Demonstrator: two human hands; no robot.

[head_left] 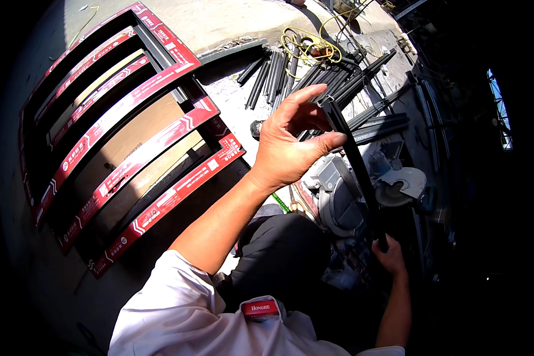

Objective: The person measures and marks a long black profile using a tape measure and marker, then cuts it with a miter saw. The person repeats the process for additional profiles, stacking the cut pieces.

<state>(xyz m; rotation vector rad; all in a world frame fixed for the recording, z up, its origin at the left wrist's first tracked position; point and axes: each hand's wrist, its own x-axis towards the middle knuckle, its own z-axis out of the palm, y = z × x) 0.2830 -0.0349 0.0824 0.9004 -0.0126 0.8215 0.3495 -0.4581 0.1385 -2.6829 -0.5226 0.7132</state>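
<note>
A long, slim black metal bar [357, 163] slants before me, its upper end higher up and left of its lower end. My left hand [293, 133] is at the upper end, fingers curved and thumb lying against the bar's side. Around the lower end my right hand [390, 256] is closed; part of its grip is in shadow. Below and behind the bar sits a grey power saw [338, 199] with a pale round guard [402, 185], partly covered by the bar.
Left of me lie stacked dark frames with red-and-white film [142, 89], with brown board [139, 133] between their slats. Cut black bars [273, 77] are piled on the ground ahead, near a coiled yellow cable [320, 47]. More long bars [433, 118] lie at the right.
</note>
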